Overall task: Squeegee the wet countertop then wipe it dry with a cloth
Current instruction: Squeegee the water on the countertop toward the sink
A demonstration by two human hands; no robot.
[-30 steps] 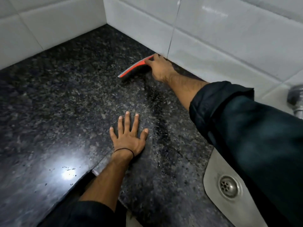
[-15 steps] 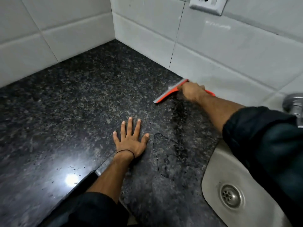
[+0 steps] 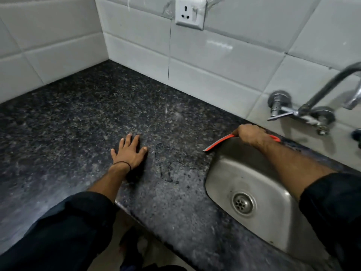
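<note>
The dark speckled granite countertop [image 3: 82,118] fills the left and middle of the head view. My right hand [image 3: 251,133] is shut on an orange squeegee [image 3: 216,143], whose blade lies at the far left rim of the steel sink [image 3: 218,184]. My left hand [image 3: 130,152] rests flat on the counter with fingers spread, holding nothing. A thin puddle of water [image 3: 166,169] lies between my left hand and the sink. No cloth is in view.
A metal tap [image 3: 304,108] juts from the white tiled wall [image 3: 214,79] above the sink. A wall socket [image 3: 190,13] sits higher up. The counter's front edge [image 3: 148,218] runs diagonally across the bottom, with floor below it.
My right hand has drawn the squeegee along the back wall to the right, from the counter's middle to the sink's rim. The left hand has stayed flat in place.
</note>
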